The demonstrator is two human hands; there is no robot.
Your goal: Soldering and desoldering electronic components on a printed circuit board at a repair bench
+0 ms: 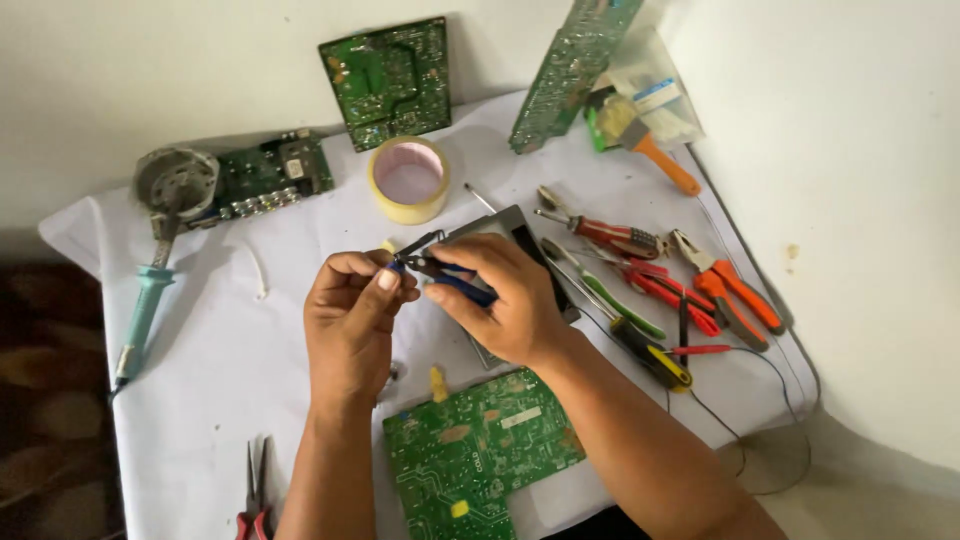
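Currently, frame centre: my right hand (500, 300) closed around blue-handled cutters (445, 272); my left hand (352, 310) fingers pinch a tiny component (390, 268), likely light, fragile, best held by its edges.

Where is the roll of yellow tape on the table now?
In the head view, the roll of tape lies at the table's far middle, below a leaning green circuit board, beyond both hands.

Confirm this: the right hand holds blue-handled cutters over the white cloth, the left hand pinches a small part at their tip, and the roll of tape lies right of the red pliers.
One detail is wrong. In the head view the roll of tape lies left of the red pliers, not right. The rest stands: the right hand holds the blue-handled cutters over the white cloth, and the left hand pinches a small part at their tip.
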